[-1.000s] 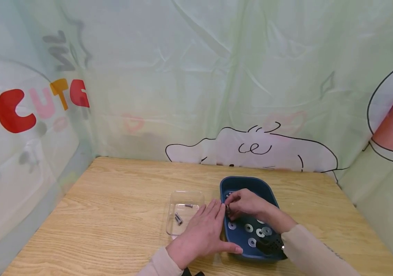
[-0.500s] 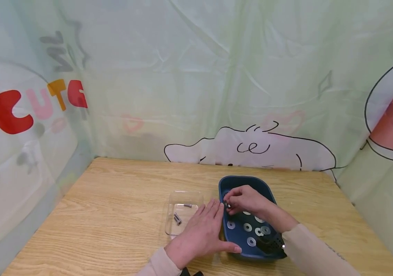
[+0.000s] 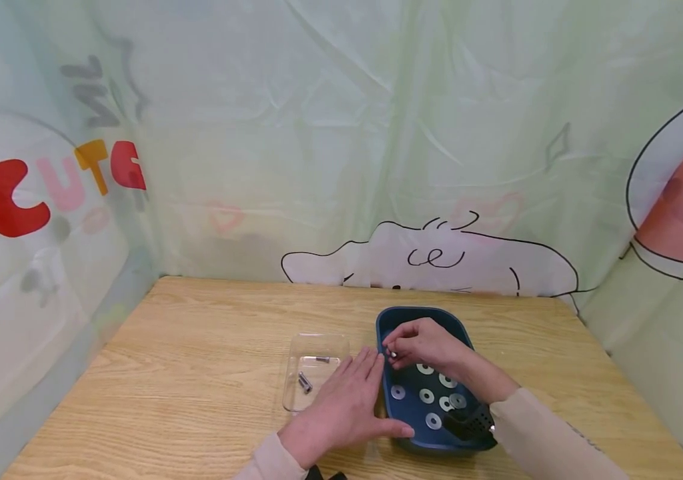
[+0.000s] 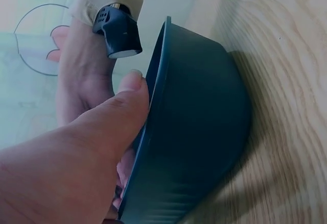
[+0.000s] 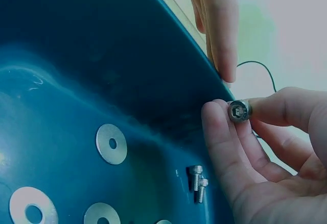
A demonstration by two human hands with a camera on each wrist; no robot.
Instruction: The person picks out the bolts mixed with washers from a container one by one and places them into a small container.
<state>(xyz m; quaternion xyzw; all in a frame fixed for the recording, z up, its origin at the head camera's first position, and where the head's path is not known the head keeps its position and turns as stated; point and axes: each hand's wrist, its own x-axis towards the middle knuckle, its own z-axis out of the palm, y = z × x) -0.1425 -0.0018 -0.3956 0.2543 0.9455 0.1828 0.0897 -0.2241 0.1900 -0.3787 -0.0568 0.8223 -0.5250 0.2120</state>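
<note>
Bolt (image 5: 239,110) in the pinch of the right hand (image 3: 427,343), beside the straight-fingered left hand (image 3: 349,403) against the blue bin (image 4: 199,101)

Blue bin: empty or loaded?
Loaded. In the right wrist view, flat washers and two loose bolts lie inside the blue bin; the right hand pinches another bolt. Full count: cannot tell.

Blue bin (image 3: 409,415): one. Clear tray (image 3: 325,375): one. Desk (image 3: 209,373): one. Washers (image 5: 103,145) in bin: at least seven visible. Screws: one held (image 5: 239,112), two lying in bin (image 5: 195,170), at least two in tray (image 3: 304,383), exact number there unclear.
</note>
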